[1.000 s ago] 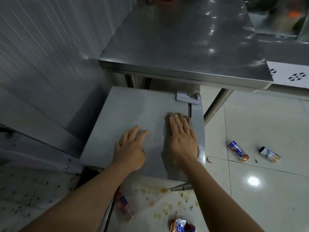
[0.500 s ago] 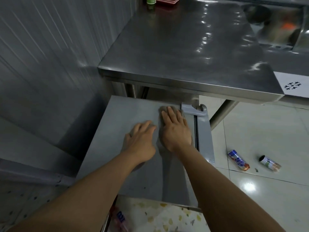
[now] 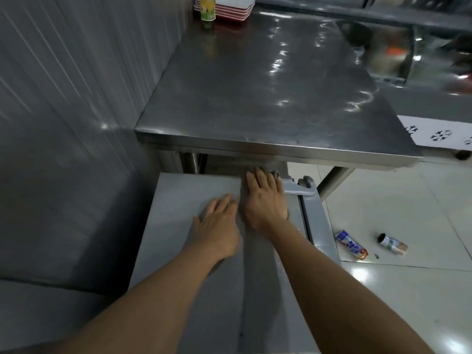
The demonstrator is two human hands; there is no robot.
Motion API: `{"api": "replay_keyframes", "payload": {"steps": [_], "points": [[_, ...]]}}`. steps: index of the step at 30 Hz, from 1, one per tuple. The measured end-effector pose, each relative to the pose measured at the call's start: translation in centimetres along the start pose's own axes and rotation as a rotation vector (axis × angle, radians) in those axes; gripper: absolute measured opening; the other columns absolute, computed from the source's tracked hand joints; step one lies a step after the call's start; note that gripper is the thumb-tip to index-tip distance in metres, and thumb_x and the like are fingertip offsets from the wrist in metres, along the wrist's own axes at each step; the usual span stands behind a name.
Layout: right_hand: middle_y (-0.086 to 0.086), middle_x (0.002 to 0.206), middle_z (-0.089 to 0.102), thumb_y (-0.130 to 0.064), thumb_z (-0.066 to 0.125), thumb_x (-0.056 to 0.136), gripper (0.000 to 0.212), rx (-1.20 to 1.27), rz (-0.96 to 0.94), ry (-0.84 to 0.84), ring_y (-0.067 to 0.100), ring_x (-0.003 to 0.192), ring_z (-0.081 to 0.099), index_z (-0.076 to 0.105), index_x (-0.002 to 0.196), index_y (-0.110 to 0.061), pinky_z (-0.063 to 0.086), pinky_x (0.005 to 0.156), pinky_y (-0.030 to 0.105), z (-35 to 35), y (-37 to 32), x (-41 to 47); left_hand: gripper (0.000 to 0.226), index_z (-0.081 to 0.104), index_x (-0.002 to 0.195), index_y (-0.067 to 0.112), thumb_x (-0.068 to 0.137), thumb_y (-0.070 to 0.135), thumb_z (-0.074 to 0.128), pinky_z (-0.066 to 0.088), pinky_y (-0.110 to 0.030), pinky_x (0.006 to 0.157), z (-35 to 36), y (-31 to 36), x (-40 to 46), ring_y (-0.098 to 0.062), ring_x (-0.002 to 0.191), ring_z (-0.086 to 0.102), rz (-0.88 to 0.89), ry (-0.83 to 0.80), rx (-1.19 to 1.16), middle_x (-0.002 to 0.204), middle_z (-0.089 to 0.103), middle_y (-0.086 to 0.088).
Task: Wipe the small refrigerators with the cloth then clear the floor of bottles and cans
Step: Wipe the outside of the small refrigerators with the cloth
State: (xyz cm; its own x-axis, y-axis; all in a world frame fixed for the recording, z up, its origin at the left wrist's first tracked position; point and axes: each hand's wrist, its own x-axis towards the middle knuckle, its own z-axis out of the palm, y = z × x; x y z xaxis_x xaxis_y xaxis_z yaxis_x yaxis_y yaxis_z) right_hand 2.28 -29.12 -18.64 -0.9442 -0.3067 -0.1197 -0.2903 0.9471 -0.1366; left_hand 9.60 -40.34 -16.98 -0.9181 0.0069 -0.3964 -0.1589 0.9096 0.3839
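Head view:
Fridge: grey, low, flat top, far edge tucked under the steel desk; hinge bracket at the top's far right corner.
Right hand: palm down on the far part of the fridge top, fingers stretched flat and pressed on the cloth, not clenched; fingertips at the top's far edge, just beside the hinge bracket.
Cloth: grey, nearly all hidden under the right hand; only a rim visible past the fingertips; exact outline hard to tell.
Left hand: flat on the bare fridge top, fingers spread, nothing grasped; just beside the right hand, nearer the camera.
Forearms: bare, both reaching in from the bottom edge.
Cans: two on the tiled floor, right of the fridge, both on their sides; blue can nearer the fridge, second can beside it, apart.
Desk: shiny, mostly bare; green bottle upright at the far left corner, just beside a stack of red trays.
Wall: grey ribbed panels, left of desk and fridge.
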Motion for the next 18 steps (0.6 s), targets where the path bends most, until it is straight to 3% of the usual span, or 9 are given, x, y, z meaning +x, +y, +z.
{"api": "replay_keyframes", "payload": {"steps": [4, 9, 11, 14, 18], "points": [[0.008, 0.147, 0.034, -0.037, 0.029, 0.09, 0.059, -0.055, 0.09, 0.047, 0.031, 0.137, 0.025, 0.025, 0.146, -0.018, 0.004, 0.117, 0.047, 0.2, 0.3, 2.2, 0.079, 0.003, 0.15, 0.026, 0.088, 0.018, 0.051, 0.013, -0.054, 0.116, -0.2, -0.3, 0.2, -0.015, 0.146, -0.006, 0.01, -0.045, 0.008, 0.158, -0.008, 0.013], [0.005, 0.159, 0.003, -0.041, 0.017, 0.09, 0.067, 0.023, 0.041, 0.035, 0.023, 0.146, -0.004, 0.005, 0.151, -0.017, -0.004, 0.118, 0.038, 0.6, 0.2, -2.6, 0.078, 0.004, 0.15, 0.026, 0.088, 0.014, 0.049, 0.011, -0.056, 0.116, -0.6, 0.1, 0.0, -0.015, 0.146, -0.008, -0.015, -0.052, 0.003, 0.158, -0.01, 0.012], [0.004, 0.159, -0.003, -0.036, 0.021, 0.094, 0.063, 0.02, 0.019, 0.057, 0.02, 0.146, -0.009, 0.001, 0.151, -0.018, -0.01, 0.115, 0.033, 1.0, 0.5, -5.2, 0.079, 0.004, 0.15, 0.025, 0.087, 0.014, 0.05, 0.012, -0.056, 0.115, -0.6, 0.2, 0.1, -0.015, 0.146, -0.008, -0.024, -0.06, 0.007, 0.158, -0.01, 0.012], [0.004, 0.159, -0.002, -0.035, 0.038, 0.094, 0.068, 0.019, -0.008, 0.059, 0.021, 0.146, -0.008, 0.003, 0.151, -0.018, -0.009, 0.115, 0.032, 0.9, 1.0, -5.4, 0.079, 0.002, 0.15, 0.026, 0.088, 0.014, 0.05, 0.014, -0.056, 0.115, -0.5, 0.2, 0.2, -0.015, 0.146, -0.01, -0.036, -0.057, 0.004, 0.158, -0.011, 0.013], [0.007, 0.158, 0.011, -0.023, 0.027, 0.097, 0.055, 0.002, -0.019, 0.08, 0.026, 0.146, 0.002, 0.013, 0.15, -0.014, 0.004, 0.118, 0.036, -0.2, 2.0, -0.6, 0.082, -0.001, 0.15, 0.027, 0.085, 0.009, 0.046, 0.012, -0.055, 0.116, -0.4, 0.4, 0.4, -0.015, 0.145, -0.013, -0.055, -0.09, 0.003, 0.157, -0.015, 0.013]]}}
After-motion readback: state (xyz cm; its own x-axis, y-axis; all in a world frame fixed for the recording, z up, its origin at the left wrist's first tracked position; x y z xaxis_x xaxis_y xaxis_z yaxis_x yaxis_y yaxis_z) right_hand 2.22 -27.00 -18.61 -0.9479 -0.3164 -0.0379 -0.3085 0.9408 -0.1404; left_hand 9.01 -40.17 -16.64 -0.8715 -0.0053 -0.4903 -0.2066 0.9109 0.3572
